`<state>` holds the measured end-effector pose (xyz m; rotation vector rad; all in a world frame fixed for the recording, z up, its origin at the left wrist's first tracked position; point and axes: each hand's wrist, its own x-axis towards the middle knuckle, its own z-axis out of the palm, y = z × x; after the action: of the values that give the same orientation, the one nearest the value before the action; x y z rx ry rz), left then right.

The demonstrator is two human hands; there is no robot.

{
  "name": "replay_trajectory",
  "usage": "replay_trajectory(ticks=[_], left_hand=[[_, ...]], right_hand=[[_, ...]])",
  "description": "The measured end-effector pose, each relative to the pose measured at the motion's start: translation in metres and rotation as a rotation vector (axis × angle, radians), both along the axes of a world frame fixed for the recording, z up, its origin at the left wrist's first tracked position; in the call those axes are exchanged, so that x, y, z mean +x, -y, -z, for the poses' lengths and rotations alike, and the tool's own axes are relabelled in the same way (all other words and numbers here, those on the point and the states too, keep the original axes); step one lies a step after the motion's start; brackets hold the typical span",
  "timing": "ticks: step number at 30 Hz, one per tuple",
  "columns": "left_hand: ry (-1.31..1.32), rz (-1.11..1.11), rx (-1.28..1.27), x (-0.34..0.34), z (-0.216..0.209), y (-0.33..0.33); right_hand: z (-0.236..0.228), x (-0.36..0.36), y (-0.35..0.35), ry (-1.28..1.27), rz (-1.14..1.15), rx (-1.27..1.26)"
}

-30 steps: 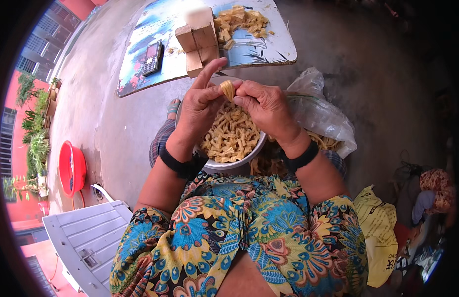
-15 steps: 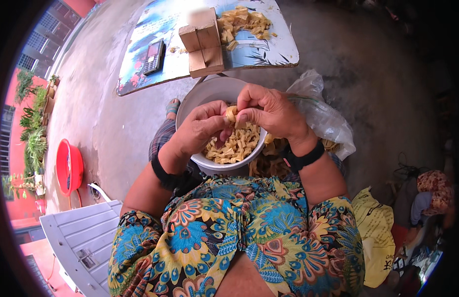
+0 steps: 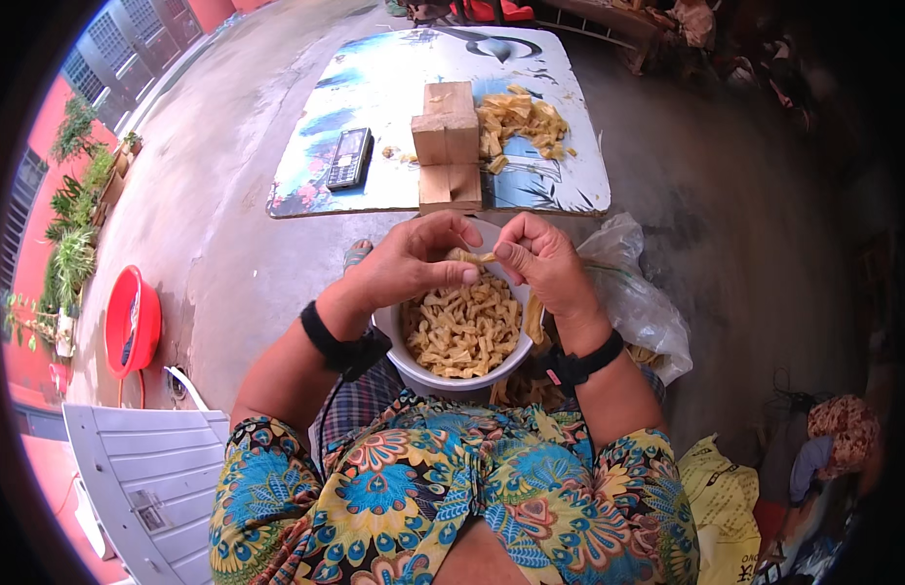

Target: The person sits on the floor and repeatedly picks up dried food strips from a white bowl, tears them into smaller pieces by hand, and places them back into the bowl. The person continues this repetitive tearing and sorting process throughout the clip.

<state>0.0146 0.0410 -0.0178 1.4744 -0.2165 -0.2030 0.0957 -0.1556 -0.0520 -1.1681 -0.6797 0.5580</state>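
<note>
**Yellow strip (image 3: 486, 258) held at both ends!**

Up just above the centre of the frame, over the back part of the pale bowl (image 3: 451, 383), and grasped on both sides: at the left end by thumb and fingers of the left hand (image 3: 413, 261), at the right by a thumb-and-forefinger pinch of the right hand (image 3: 548, 265). Cannot tell the exact contact under the left fingers. Looks light, thin and soft, probably bendy rather than stiff, judging by the crinkled pieces (image 3: 460, 327) heaped below. Perhaps slippery if damp; impossible to confirm from here. Could tear under a hard tug, so best taken by the fingertips, close to each end, with light, even pressure. And below the right palm, a hanging strip (image 3: 534, 319)!
</note>
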Motion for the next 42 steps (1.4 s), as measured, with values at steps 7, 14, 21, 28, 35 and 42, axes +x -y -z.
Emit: replay_trajectory(ticks=[7, 14, 21, 28, 35, 42], left_hand=[[-0.108, -0.122, -0.214, 0.002, 0.016, -0.017], [0.008, -0.33, -0.051, 0.036, 0.0, -0.05], [0.148, -0.73, 0.451, 0.065, 0.037, -0.042], [0.792, -0.475, 0.768, 0.024, -0.012, -0.005], [0.364, -0.254, 0.714, 0.003, -0.045, -0.023], [0.664, -0.16, 1.216, -0.029, -0.03, 0.023]], right_hand=[[0.006, 0.017, -0.013, 0.0, -0.035, 0.043], [-0.015, 0.04, -0.036, 0.193, 0.168, -0.036], [0.012, 0.067, -0.071, 0.544, 0.6, -0.388], [-0.022, 0.025, -0.031, 0.157, 0.169, -0.06], [-0.033, 0.005, 0.029, 0.084, -0.024, -0.215], [-0.076, -0.019, 0.024, -0.254, 0.061, 0.372]])
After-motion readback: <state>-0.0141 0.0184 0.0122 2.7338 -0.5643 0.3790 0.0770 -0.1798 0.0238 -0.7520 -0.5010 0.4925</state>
